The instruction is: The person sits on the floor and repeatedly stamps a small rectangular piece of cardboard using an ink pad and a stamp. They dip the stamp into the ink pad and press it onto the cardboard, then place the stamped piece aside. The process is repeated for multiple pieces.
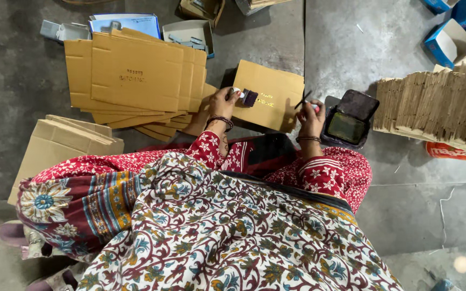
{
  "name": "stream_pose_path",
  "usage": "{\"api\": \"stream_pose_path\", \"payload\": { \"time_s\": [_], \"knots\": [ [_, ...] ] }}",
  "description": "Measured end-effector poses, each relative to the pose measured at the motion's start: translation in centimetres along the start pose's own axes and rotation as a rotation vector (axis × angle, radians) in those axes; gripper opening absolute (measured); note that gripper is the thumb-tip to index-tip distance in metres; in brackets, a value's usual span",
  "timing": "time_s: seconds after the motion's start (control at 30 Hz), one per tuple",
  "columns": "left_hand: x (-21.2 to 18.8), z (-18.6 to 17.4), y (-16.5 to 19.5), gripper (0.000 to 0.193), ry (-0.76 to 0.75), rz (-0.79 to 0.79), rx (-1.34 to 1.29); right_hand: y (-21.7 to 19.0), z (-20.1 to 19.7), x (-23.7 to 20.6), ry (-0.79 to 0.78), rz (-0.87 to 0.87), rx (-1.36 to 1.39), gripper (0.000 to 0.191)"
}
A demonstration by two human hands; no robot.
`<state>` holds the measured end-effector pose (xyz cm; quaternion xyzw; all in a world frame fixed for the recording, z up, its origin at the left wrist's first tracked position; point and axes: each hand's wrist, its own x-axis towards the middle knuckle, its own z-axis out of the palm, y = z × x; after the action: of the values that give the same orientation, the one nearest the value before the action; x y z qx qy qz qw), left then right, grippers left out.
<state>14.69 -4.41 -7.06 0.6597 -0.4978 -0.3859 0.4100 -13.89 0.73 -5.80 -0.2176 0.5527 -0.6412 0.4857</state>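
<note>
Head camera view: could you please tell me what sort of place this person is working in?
Probably a small packaging workshop, with work done on a bare concrete floor. Flattened cardboard cartons are piled about, an open ink pad sits nearby, and the left hand holds a stamp.

Fanned pile of flattened brown cartons [136, 75] on grey concrete floor [17, 81]; tall stack of folded cardboard sheets [438, 105] at far side; blue-and-white small boxes [449, 40] beyond; plain flattened cartons [63, 143] beside patterned cloth [233, 231].

Matt brown cardboard sheet [269, 95] at 12 o'clock, glossy dark plastic ink pad [350, 119] at 2 o'clock, rough grey concrete floor [17, 81], patterned cloth skirt [233, 231] looked soft.
</note>
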Motion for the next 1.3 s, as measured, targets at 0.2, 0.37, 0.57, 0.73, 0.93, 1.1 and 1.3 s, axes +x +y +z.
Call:
{"api": "stream_pose_path", "payload": {
  "time_s": [0.2,0.37,0.57,0.73,0.93,1.1,1.3],
  "knots": [
    [0.2,-2.0,-0.2,0.039,0.116,0.097,0.138,-1.7,1.9,-1.5,-0.036,0.027,0.118,0.016],
    [1.3,-10.8,-0.2,0.061,0.413,-0.125,0.185,-1.0,11.3,-2.3,-0.186,0.060,0.155,0.015],
    [1.3,-19.4,1.9,0.038,0.623,0.003,0.317,2.0,20.6,-2.3,-0.507,0.041,0.018,0.018],
    [0.0,-12.0,3.1,0.039,0.422,0.128,0.293,1.3,13.8,-1.8,-0.471,-0.351,-0.980,0.027],
    [-1.3,-3.8,3.3,0.042,0.188,0.229,0.244,1.2,7.9,-0.1,-0.529,-0.577,-1.532,0.025],
    [-1.3,-2.3,1.5,0.038,0.099,0.287,0.150,3.4,7.8,0.4,-0.594,-0.513,-1.563,0.019],
    [0.8,-0.1,1.4,0.044,-0.045,0.096,0.193,2.9,8.2,1.1,-0.621,-0.502,-1.595,0.018]
  ]
}}
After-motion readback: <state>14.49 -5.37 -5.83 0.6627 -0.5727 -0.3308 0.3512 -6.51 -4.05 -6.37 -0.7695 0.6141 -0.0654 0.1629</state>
